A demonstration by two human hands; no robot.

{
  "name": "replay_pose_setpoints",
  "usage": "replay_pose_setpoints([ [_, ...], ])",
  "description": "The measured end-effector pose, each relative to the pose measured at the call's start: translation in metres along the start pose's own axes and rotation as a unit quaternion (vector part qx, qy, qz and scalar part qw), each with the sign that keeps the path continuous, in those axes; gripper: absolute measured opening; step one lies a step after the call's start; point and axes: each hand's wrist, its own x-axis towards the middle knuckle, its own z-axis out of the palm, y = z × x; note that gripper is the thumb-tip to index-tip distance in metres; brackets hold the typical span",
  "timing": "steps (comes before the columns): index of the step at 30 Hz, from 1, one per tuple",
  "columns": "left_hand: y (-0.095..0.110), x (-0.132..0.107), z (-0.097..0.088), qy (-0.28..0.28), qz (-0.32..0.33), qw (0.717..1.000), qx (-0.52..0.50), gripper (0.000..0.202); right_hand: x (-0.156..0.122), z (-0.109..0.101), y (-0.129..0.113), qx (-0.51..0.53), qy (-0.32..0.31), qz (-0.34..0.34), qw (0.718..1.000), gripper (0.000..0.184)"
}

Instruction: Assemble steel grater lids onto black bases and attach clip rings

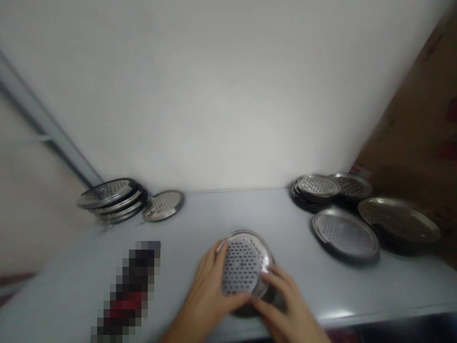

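Right now both my hands are closed around one round metal plate [244,264] full of small holes. My left hand [210,290] grips its left rim and my right hand [285,305] its lower right rim. The plate is tilted just above the table [221,214], near the front edge. Something dark shows under it, maybe a second plate, but the blur hides it. Far left of the plate, by the wall [228,95], is a leaning stack [112,197] of similar plates, with a single one [163,206] just beside it. Far right of the plate is a dark stack [316,189], and nearer to me a wide tray [345,234].
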Motion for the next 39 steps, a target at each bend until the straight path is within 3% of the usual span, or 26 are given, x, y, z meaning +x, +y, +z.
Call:
replay_pose_setpoints([
  [6,-0.008,0.019,-0.013,0.054,-0.012,0.998,0.031,0.101,-0.003,0.004,0.01,-0.027,0.001,-0.059,0.998,0.043],
  [11,-0.038,0.014,-0.03,0.103,-0.038,0.99,0.089,0.091,-0.005,-0.005,0.011,-0.032,-0.033,0.039,0.998,0.042],
  [16,-0.06,-0.004,-0.041,0.108,-0.043,0.985,0.131,0.088,-0.01,-0.036,0.03,-0.037,-0.031,0.09,0.995,0.035],
  [20,-0.059,-0.008,-0.043,0.109,-0.026,0.979,0.172,0.092,-0.011,-0.057,0.049,-0.039,-0.029,0.129,0.99,0.03],
  [24,-0.053,0.005,-0.047,0.125,-0.01,0.977,0.17,0.088,0.002,-0.066,0.052,0.0,-0.058,0.151,0.987,0.027],
  [28,-0.052,0.019,-0.059,0.126,-0.017,0.982,0.139,0.083,0.021,-0.06,0.05,0.064,-0.091,0.162,0.981,0.036],
  [31,-0.045,0.008,-0.062,0.134,0.001,0.984,0.119,0.088,0.028,-0.048,0.054,0.071,-0.062,0.164,0.982,0.04],
  [34,-0.027,-0.024,-0.05,0.078,0.077,0.991,0.075,0.105,0.027,-0.04,0.059,0.028,0.016,0.173,0.984,0.042],
  [35,-0.021,-0.036,-0.043,0.026,0.098,0.993,0.062,0.11,0.025,-0.04,0.059,0.017,0.032,0.167,0.985,0.043],
  [37,-0.01,-0.054,-0.026,-0.037,0.112,0.992,0.042,0.103,0.023,-0.042,0.057,0.012,0.025,0.136,0.99,0.042],
  [39,-0.006,-0.058,-0.01,-0.064,0.097,0.992,0.04,0.104,0.023,-0.045,0.054,0.008,-0.012,0.103,0.995,0.038],
])
